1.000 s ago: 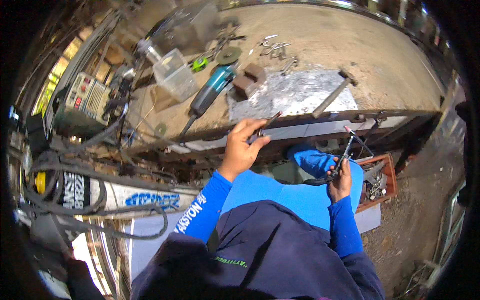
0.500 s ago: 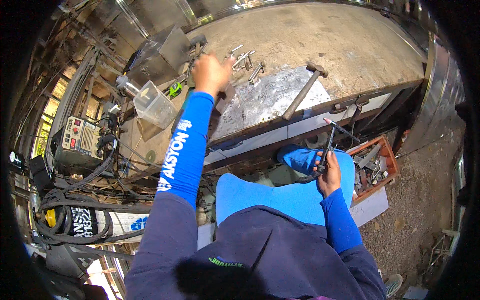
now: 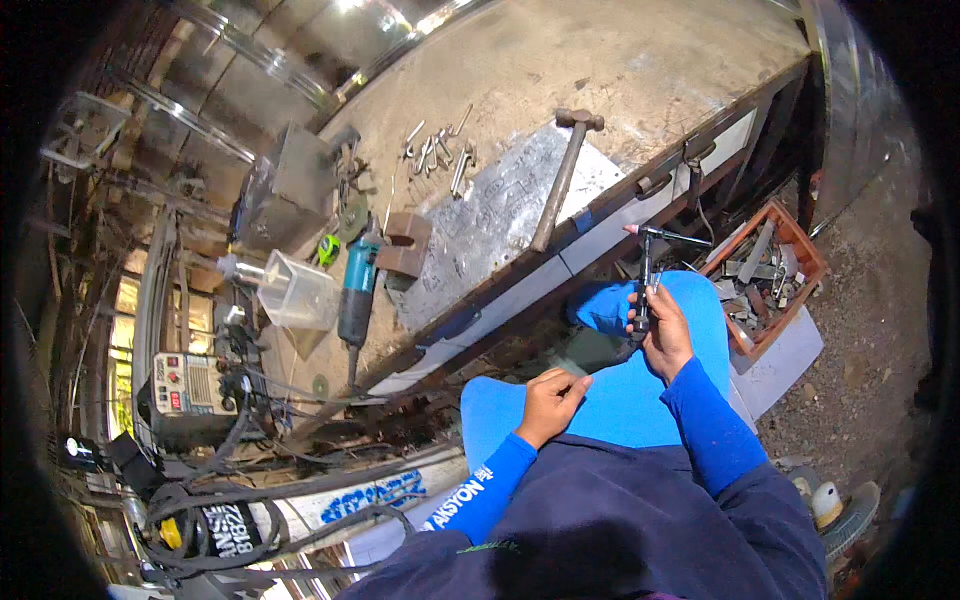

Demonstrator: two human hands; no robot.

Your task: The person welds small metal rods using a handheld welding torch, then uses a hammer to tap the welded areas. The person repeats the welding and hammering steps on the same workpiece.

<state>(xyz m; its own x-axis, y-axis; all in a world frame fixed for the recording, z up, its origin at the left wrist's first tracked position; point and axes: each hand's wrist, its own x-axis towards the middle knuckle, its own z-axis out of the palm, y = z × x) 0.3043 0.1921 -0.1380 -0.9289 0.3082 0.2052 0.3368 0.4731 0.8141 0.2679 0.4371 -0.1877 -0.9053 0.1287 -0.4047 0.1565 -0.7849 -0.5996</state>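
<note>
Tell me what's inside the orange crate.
The crate holds jumbled grey scraps, apparently metal, including a long flat bar. Whatever lies beneath the top layer is covered, as is most of the crate's floor.

daylight glowed through gaps in the left wall, and glare burned along the top. the metal sheet shone; beneath the workbench it was dim. a soft shadow darkened the shirt. fisheye distortion bent edges inside a black rim.
</note>
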